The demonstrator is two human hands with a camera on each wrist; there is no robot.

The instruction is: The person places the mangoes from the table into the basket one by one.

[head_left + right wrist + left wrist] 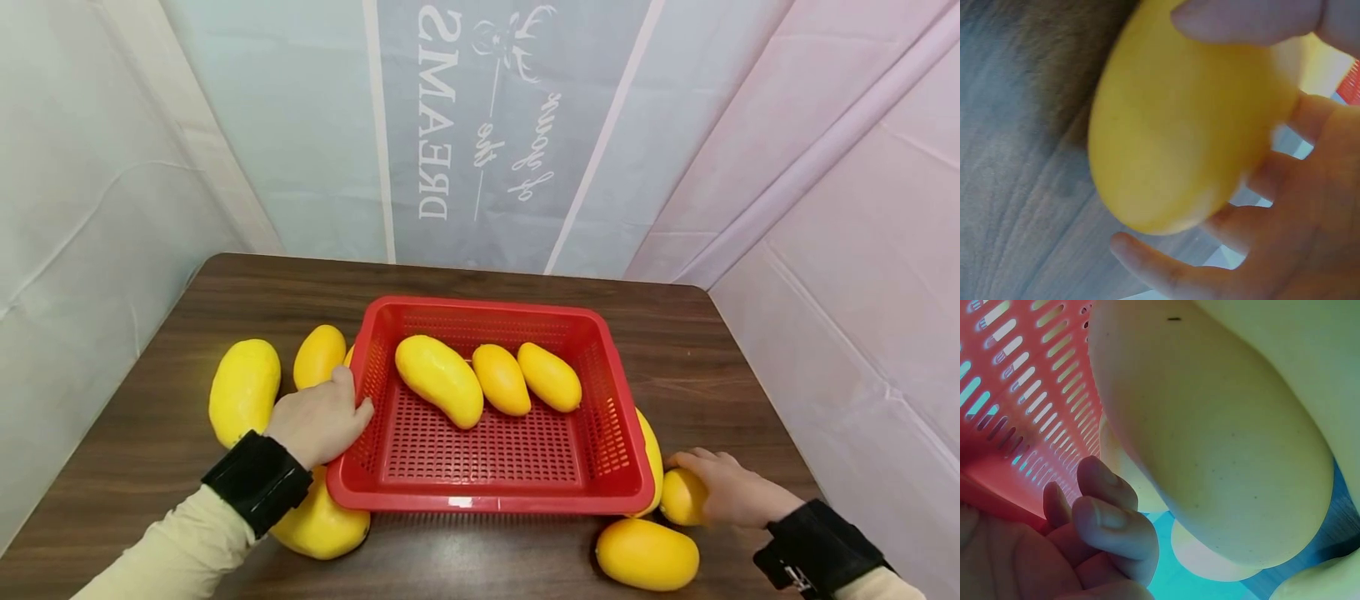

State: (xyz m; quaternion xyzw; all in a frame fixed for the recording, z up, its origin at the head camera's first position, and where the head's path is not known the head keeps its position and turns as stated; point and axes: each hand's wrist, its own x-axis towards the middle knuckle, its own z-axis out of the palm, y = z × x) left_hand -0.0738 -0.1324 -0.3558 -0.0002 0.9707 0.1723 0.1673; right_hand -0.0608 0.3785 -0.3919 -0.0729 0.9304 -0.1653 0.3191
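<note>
A red plastic basket [487, 503] with slotted walls stands mid-table. Three yellow mangoes lie inside it: a large one [438, 381] and two smaller ones [501, 381] [550, 377]. My left hand [318, 418] grips the basket's left rim, thumb over the inner side; in the left wrist view its curled fingers [1119, 531] are beside the slotted wall, close to a big mango [1222, 444]. Right of the basket, my right hand [738, 490] holds a small mango [1179, 125], thumb on one side and fingers spread round the other.
Left of the basket lie a large mango [245, 392], a smaller one [319, 357] and another large one [322, 521], partly under my left wrist. At right, one mango [649, 458] sits against the basket wall and another [648, 554] nearer the front. Cloth curtains [300, 125] surround the wooden table [247, 287].
</note>
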